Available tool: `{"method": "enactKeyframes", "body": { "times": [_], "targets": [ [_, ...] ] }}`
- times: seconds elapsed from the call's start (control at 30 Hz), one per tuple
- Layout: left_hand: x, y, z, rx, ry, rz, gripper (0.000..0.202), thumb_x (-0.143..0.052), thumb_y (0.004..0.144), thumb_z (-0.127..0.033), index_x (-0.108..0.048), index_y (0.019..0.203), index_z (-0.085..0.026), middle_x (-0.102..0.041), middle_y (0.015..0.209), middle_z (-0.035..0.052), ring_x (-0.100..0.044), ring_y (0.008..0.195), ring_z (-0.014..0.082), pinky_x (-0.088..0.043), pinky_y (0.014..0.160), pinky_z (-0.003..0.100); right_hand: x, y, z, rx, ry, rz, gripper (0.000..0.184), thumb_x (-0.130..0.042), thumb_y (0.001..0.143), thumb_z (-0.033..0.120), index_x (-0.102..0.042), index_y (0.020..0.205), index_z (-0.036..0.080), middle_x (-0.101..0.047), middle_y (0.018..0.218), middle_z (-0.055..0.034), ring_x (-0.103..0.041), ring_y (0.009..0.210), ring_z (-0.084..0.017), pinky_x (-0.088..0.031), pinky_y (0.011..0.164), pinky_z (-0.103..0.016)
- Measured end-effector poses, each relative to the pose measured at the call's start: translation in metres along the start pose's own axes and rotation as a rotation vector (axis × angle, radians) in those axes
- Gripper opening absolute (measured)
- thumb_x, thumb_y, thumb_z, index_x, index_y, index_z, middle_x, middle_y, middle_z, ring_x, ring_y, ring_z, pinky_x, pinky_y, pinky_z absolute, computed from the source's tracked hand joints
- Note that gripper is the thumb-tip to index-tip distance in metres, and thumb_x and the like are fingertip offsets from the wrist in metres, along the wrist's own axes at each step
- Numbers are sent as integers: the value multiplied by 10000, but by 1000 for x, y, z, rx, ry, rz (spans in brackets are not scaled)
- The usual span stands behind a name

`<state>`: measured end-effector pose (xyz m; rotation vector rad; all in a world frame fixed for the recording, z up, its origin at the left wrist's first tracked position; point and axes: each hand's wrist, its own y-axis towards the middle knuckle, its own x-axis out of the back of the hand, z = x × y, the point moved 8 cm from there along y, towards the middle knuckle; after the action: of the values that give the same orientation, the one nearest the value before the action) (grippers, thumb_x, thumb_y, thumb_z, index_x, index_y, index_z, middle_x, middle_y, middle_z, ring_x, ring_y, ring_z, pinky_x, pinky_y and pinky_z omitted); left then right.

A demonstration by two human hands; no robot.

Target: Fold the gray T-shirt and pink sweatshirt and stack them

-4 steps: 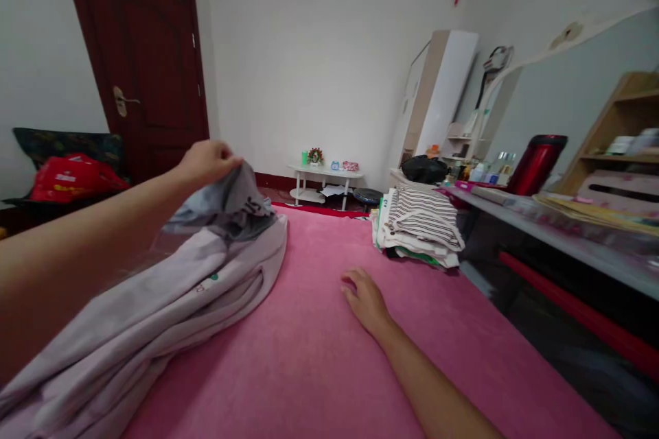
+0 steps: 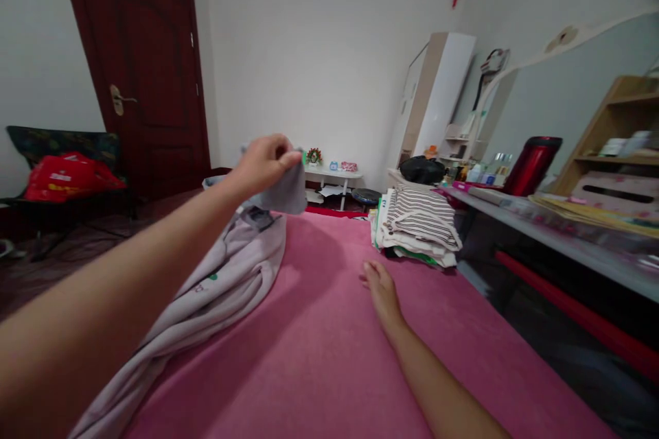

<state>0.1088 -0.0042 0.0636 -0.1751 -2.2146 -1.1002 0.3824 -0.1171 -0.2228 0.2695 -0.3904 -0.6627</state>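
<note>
My left hand [image 2: 268, 163] is raised, its fingers pinched on a grey garment [image 2: 288, 192] that hangs down behind and below them. What sort of garment it is cannot be made out. Under it lies a heap of pale grey clothes [image 2: 226, 295] with a small green print, spread along the left side of the pink bed cover [image 2: 309, 329]. My right hand [image 2: 379, 285] is low over the cover with fingers apart and holds nothing. Just beyond it is a folded clothes stack [image 2: 422, 223], a black-and-white striped piece on top.
A desk [image 2: 566, 226] with a red thermos [image 2: 533, 164] and bottles runs along the right. A small white table [image 2: 334, 171] stands past the bed's far edge. At left, a red bag [image 2: 72, 177] rests on a chair near the dark red door [image 2: 149, 62].
My left hand has moved right, lifting the grey garment off the heap. My right hand has shifted slightly right, toward the stack.
</note>
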Motion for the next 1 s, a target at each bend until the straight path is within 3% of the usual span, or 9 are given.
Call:
{"method": "enactKeyframes", "body": {
  "times": [0.07,0.13,0.23,0.27,0.33,0.47,0.57,1.0],
  "targets": [
    [-51,-32,-36,-199,-115,159,477,-356,925,-454,-594,1002,-47,-617,890,58,-596,908,205,-432,797,336,19,3,-20,-179,268,-110,498,-427,834,611,-555,1075,194,-625,1136,-111,-664,901,-223,-559,713,-339],
    [-102,-75,-41,-256,-130,230,333,-500,886,-425,-620,962,-123,-647,957,62,-595,913,195,-457,832,327,30,4,-30,-266,424,-162,560,-437,802,664,-547,1066,183,-606,1167,-143,-664,912,-236,-566,687,-338],
    [-186,-135,-12,-261,38,427,488,-580,837,-491,-535,1253,-240,-518,1335,104,-453,1240,269,-337,1048,445,33,5,-32,-297,496,-147,562,-481,776,668,-562,1032,174,-627,1112,-153,-675,853,-232,-563,690,-344],
    [-208,-148,3,-212,91,479,524,-532,859,-522,-494,1310,-258,-476,1389,104,-409,1290,282,-290,1078,490,31,6,-31,-287,474,-123,544,-500,769,655,-577,1010,174,-642,1078,-144,-676,824,-227,-559,686,-345],
    [-235,-165,26,-153,163,512,594,-468,874,-572,-421,1384,-273,-410,1454,106,-330,1354,304,-218,1103,553,23,7,-27,-236,348,-48,480,-547,747,609,-623,931,171,-674,976,-119,-669,789,-227,-546,669,-339],
    [-241,-171,35,-155,179,478,625,-401,889,-602,-388,1415,-266,-384,1477,103,-295,1379,299,-201,1115,556,5,8,-9,35,-37,115,268,-577,738,427,-678,778,182,-691,831,-77,-642,820,-238,-512,745,-346],
    [-236,-170,32,-160,160,477,624,-430,880,-596,-396,1410,-267,-394,1473,95,-319,1366,297,-225,1111,548,1,5,2,167,-181,136,208,-518,761,319,-690,791,205,-690,856,-63,-631,841,-227,-494,794,-346],
    [-232,-170,32,-143,125,464,617,-487,868,-565,-414,1404,-269,-401,1467,99,-343,1353,299,-231,1119,523,1,2,8,219,-176,163,193,-493,780,276,-673,793,206,-657,858,-67,-615,860,-229,-483,807,-335]
  ]
}}
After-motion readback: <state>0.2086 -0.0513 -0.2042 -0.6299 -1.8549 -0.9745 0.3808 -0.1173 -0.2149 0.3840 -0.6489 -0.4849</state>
